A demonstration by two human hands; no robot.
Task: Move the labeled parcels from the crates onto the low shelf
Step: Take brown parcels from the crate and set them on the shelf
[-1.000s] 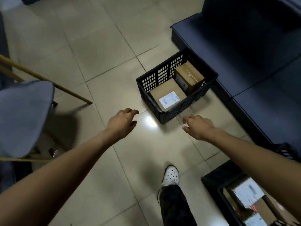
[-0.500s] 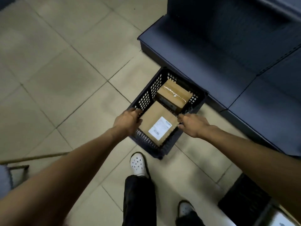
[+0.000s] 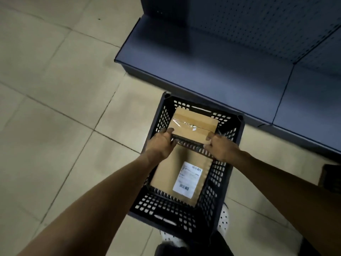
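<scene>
Person is wearing white clogs with dark round vent holes dotting the uppers. Right clog [image 3: 224,217] is showing its perforated side. Left clog [image 3: 171,237] is showing only a pale, blurred toe. Dark trousers [image 3: 193,251] are covering the legs at the bottom edge, the fabric too dim to read. Both forearms are running bare down to left hand [image 3: 160,145] and right hand [image 3: 221,148].

tiled floor [image 3: 55,89]: black crate [image 3: 175,215] beside low shelf [image 3: 203,76]
</scene>
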